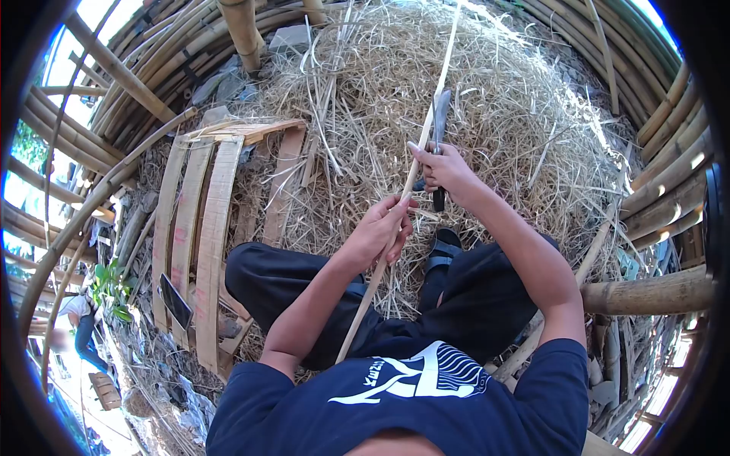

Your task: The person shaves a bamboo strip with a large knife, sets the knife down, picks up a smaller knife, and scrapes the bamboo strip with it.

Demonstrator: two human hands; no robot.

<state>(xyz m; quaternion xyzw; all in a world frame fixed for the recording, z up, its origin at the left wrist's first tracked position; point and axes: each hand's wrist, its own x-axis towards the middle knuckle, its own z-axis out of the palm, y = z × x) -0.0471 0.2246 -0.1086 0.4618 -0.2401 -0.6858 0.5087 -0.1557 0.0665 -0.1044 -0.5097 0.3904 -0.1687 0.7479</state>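
A long, pale bamboo strip point(370, 292) runs from beside my torso up past the top of the view. My left hand point(378, 230) is closed around it at about its middle. Just above, my right hand point(447, 173) grips a knife point(441, 114) by its dark handle, whose end shows below the fist. The blade points away from me and lies close along the right side of the strip. My right thumb rests against the strip. Whether the cutting edge touches the strip, I cannot tell.
Dry shavings point(517, 137) are heaped over the ground ahead. A wooden slatted crate point(215, 251) stands at my left, with a dark phone-like slab point(175, 302) on it. Bamboo poles point(646, 296) surround me. Another person point(80, 323) is at far left.
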